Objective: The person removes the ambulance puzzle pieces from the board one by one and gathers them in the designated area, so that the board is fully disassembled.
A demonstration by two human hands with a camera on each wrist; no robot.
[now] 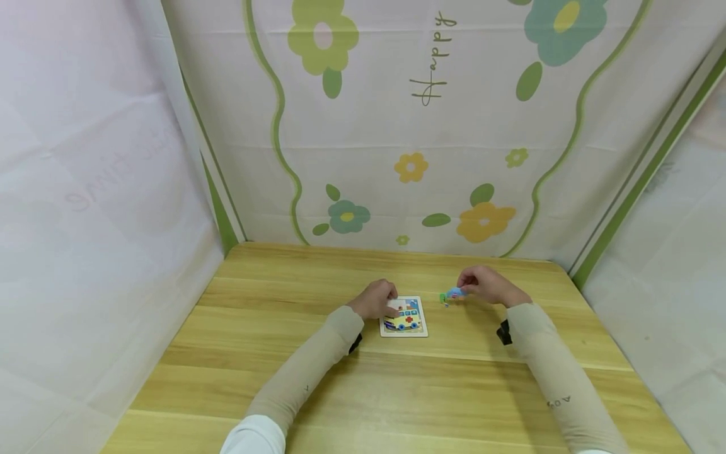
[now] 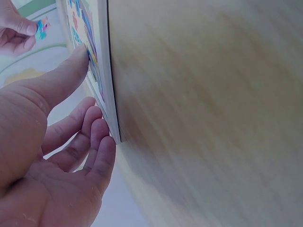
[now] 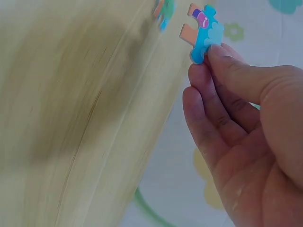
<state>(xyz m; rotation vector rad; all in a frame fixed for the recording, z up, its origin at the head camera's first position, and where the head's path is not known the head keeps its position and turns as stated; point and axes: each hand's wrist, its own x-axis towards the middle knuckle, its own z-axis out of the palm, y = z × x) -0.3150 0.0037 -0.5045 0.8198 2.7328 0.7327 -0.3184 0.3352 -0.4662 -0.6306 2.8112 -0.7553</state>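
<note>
A small square jigsaw puzzle board (image 1: 417,331) with a white border lies on the table, showing a yellow ambulance with a red cross. My left hand (image 1: 374,300) grips its upper left side; in the left wrist view the thumb (image 2: 71,71) lies over the picture and the fingertips (image 2: 106,142) are at the edge. Between thumb and fingers my right hand (image 1: 484,284) pinches a blue puzzle piece (image 3: 207,34) with pink and orange patches, held above the table. Just left of that piece, a green puzzle piece (image 1: 443,297) lies on the table.
The wooden table (image 1: 408,397) extends around the board on every side. A white cloth with printed flowers (image 1: 411,167) hangs behind its far edge, and pale cloth walls (image 1: 113,221) stand at left and right. Dark wrist straps (image 1: 503,332) sit beneath the sleeves.
</note>
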